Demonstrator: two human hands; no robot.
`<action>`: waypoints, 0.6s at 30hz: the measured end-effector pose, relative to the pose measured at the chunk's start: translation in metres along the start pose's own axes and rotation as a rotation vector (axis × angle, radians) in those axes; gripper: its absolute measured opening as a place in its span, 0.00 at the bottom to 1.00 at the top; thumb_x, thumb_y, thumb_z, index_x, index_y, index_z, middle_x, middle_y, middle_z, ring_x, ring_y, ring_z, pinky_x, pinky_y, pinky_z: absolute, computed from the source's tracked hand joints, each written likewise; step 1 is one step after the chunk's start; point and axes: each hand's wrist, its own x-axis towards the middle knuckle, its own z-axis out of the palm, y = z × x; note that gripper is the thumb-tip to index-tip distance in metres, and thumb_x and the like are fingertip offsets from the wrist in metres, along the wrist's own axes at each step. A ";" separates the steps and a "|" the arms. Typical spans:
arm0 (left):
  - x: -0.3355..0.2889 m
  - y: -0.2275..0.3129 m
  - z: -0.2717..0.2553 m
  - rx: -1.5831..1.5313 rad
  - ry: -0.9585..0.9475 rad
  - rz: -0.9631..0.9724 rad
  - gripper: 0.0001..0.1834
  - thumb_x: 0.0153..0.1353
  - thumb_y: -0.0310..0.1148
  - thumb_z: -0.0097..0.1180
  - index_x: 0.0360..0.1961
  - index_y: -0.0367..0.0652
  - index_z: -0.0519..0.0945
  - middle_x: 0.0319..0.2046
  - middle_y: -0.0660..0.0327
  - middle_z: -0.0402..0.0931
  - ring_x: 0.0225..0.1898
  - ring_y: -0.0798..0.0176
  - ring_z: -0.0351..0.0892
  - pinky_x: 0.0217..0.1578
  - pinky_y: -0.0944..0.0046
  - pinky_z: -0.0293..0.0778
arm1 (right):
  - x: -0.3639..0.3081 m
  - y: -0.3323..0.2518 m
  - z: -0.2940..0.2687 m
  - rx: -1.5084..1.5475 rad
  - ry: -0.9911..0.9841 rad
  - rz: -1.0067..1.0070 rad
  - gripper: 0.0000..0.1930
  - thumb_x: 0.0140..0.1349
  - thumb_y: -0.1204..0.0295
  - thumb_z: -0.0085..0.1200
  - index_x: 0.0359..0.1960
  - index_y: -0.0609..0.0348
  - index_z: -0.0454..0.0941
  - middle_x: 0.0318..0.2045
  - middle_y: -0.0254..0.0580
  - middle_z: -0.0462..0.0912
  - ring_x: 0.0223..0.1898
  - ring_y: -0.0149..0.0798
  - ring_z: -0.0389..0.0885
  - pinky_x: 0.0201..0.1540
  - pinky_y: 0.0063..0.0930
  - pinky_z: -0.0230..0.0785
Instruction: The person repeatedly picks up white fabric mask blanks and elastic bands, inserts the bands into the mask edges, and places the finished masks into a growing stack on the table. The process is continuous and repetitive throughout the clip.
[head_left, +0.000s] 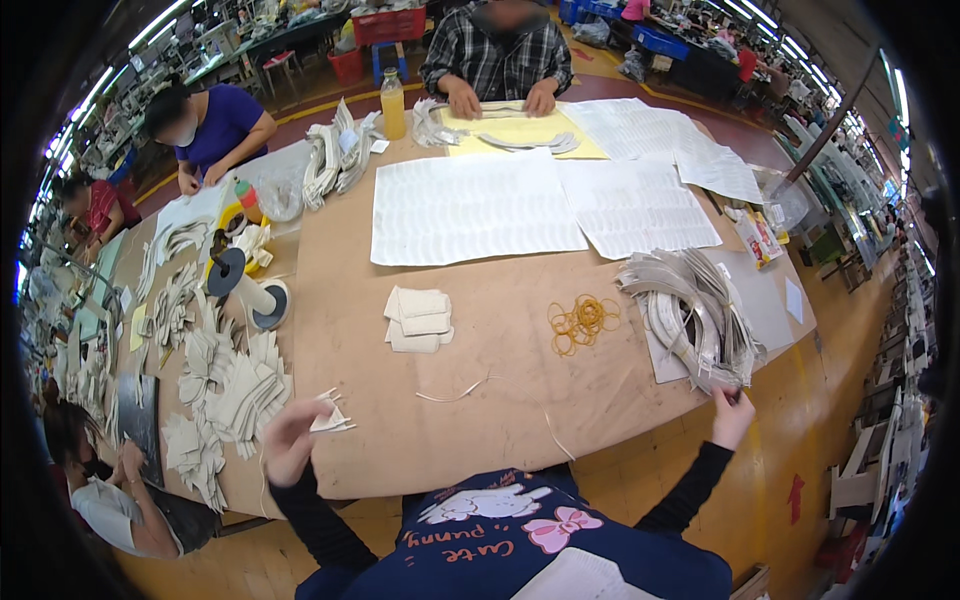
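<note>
My left hand (293, 440) is at the near left edge of the table, its fingers curled at a small cream fabric piece (333, 414) with thin ends sticking out. On the right, my right hand (733, 418) pinches the lower end of a thick bundle of curved grey-white strips (665, 310). That bundle lies on a grey board at the table's right side. Between my hands are a stack of cream fabric pieces (418, 318), a pile of tan rubber bands (583, 324) and a loose thin strip (458, 393).
Large white sheets (475, 208) cover the far half of the table (480, 440). A co-worker in a plaid shirt (500, 55) handles curved strips across from me. Heaped cream pieces (235, 390), a thread spool (262, 300) and a bottle (393, 105) stand leftward. Other people work at left.
</note>
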 end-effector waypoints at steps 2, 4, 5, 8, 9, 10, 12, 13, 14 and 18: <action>0.014 0.040 0.011 -0.402 -0.432 0.465 0.09 0.63 0.24 0.52 0.44 0.40 0.81 0.39 0.54 0.80 0.43 0.56 0.79 0.47 0.57 0.74 | -0.006 0.006 -0.039 -0.228 0.034 -0.092 0.05 0.55 0.80 0.62 0.34 0.68 0.82 0.27 0.42 0.85 0.29 0.30 0.81 0.37 0.23 0.73; 0.037 0.088 0.022 -0.573 -1.046 0.702 0.12 0.70 0.31 0.44 0.40 0.45 0.82 0.38 0.55 0.80 0.40 0.58 0.79 0.46 0.57 0.72 | -0.006 0.004 -0.067 -0.396 0.027 -0.086 0.07 0.54 0.82 0.61 0.36 0.69 0.82 0.28 0.44 0.85 0.29 0.31 0.82 0.36 0.25 0.73; 0.043 0.114 0.032 -0.514 -1.228 0.699 0.17 0.72 0.34 0.39 0.47 0.45 0.82 0.44 0.59 0.81 0.43 0.62 0.79 0.51 0.61 0.71 | -0.008 0.003 -0.080 -0.422 -0.001 -0.006 0.08 0.53 0.82 0.61 0.36 0.70 0.82 0.29 0.45 0.86 0.29 0.31 0.82 0.36 0.25 0.74; 0.070 0.170 0.068 -0.311 -1.882 0.916 0.18 0.73 0.39 0.39 0.53 0.44 0.77 0.55 0.58 0.73 0.57 0.60 0.67 0.61 0.56 0.60 | -0.006 -0.013 -0.097 -0.430 -0.045 0.066 0.08 0.53 0.82 0.61 0.36 0.70 0.82 0.29 0.44 0.85 0.30 0.30 0.82 0.36 0.25 0.74; 0.078 0.183 0.077 -0.228 -2.093 0.980 0.19 0.73 0.40 0.40 0.55 0.44 0.75 0.59 0.58 0.70 0.62 0.59 0.63 0.65 0.54 0.56 | -0.007 -0.022 -0.098 -0.407 -0.054 0.082 0.08 0.53 0.82 0.62 0.35 0.70 0.82 0.29 0.43 0.85 0.30 0.30 0.82 0.36 0.25 0.74; 0.083 0.191 0.083 -0.141 -2.301 1.038 0.20 0.73 0.42 0.40 0.57 0.43 0.74 0.63 0.58 0.68 0.66 0.58 0.59 0.68 0.52 0.52 | -0.008 -0.031 -0.096 -0.403 -0.045 0.031 0.06 0.54 0.82 0.61 0.34 0.69 0.82 0.28 0.42 0.84 0.30 0.29 0.81 0.36 0.24 0.73; 0.078 0.203 0.086 -0.068 -2.115 1.130 0.19 0.73 0.40 0.38 0.56 0.43 0.75 0.60 0.58 0.70 0.63 0.58 0.63 0.66 0.54 0.56 | -0.006 -0.055 -0.091 -0.386 -0.063 -0.042 0.04 0.55 0.81 0.61 0.32 0.69 0.81 0.26 0.38 0.83 0.29 0.27 0.79 0.35 0.22 0.72; 0.071 0.207 0.082 -0.045 -1.909 1.146 0.19 0.73 0.39 0.37 0.55 0.43 0.75 0.59 0.58 0.71 0.62 0.59 0.65 0.64 0.54 0.57 | -0.003 -0.068 -0.087 -0.364 -0.111 -0.075 0.04 0.56 0.80 0.61 0.32 0.68 0.81 0.26 0.37 0.82 0.28 0.26 0.78 0.35 0.21 0.70; 0.062 0.208 0.077 -0.030 -1.722 1.137 0.19 0.73 0.37 0.37 0.54 0.42 0.76 0.58 0.58 0.72 0.60 0.59 0.67 0.63 0.55 0.59 | -0.004 -0.081 -0.082 -0.337 -0.166 -0.080 0.04 0.56 0.79 0.61 0.32 0.68 0.81 0.25 0.36 0.82 0.28 0.26 0.77 0.34 0.20 0.69; 0.024 0.192 0.054 -0.003 -1.354 1.037 0.19 0.73 0.33 0.33 0.51 0.41 0.78 0.52 0.58 0.76 0.54 0.60 0.74 0.58 0.58 0.66 | -0.014 -0.122 -0.039 -0.194 -0.475 -0.169 0.05 0.58 0.78 0.61 0.31 0.68 0.79 0.24 0.32 0.80 0.28 0.21 0.74 0.33 0.17 0.66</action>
